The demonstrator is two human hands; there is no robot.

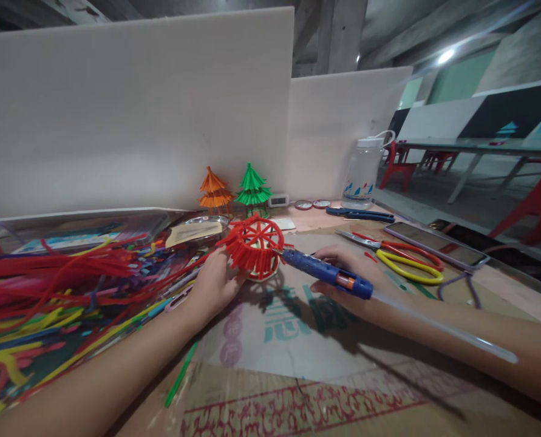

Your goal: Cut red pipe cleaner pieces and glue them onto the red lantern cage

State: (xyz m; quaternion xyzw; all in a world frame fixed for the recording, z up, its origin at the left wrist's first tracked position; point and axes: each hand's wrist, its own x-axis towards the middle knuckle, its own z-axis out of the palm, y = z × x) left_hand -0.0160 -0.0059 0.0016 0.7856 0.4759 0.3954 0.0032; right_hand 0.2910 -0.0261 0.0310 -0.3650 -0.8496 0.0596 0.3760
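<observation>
Red model [257, 246] — in left hand [218, 280]; green Chinese characters [283, 315] below — partly covered.

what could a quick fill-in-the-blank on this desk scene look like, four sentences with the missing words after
1. The right hand holds a glue gun whose body is ____.
2. The left hand holds a round piece with ____ spokes.
3. In front of the white panel stand ____ small tiered models.
4. The scissors have one red handle loop and one ____ loop.

Missing words: blue; red; two; yellow

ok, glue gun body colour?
Glue gun: blue body, seen best in the head view.
</observation>
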